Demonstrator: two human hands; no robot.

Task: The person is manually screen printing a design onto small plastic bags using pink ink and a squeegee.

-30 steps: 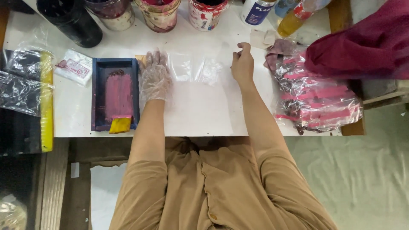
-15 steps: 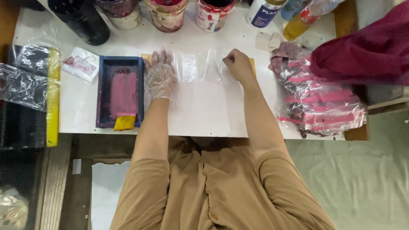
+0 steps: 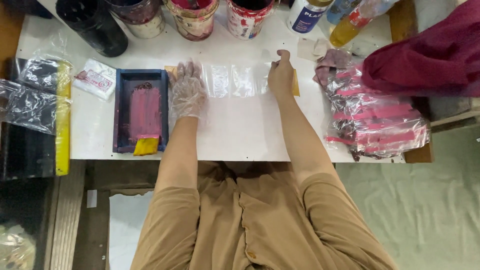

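A clear plastic sheet (image 3: 235,80) lies flat on the white table (image 3: 240,135), stretched between the person's two hands just in front of the row of paint pots. The left hand (image 3: 186,92), in a thin transparent glove, rests open and palm down on the sheet's left end, fingers spread. The right hand (image 3: 281,76), bare, is loosely curled at the sheet's right end with the thumb raised, pressing on a yellowish strip (image 3: 295,84) that shows just beside it; whether it pinches the plastic cannot be told. Just left of the gloved hand sits a dark blue tray (image 3: 119,112) smeared with pink paint, a yellow scraper (image 3: 146,146) lying at its near end. Left of the tray are a small white packet (image 3: 95,80) and, at the table's left edge, crumpled clear bags (image 3: 30,95) along a yellow bar (image 3: 62,120). Across the far edge stand a black container (image 3: 92,25), paint-stained pots (image 3: 192,20) and bottles (image 3: 307,15). To the right, a heap of plastic-wrapped pink pieces (image 3: 375,117) overhangs the table's right edge, beneath a dark red cloth (image 3: 425,55). The open stretch of table lies between the sheet and the near edge, where both forearms cross it.
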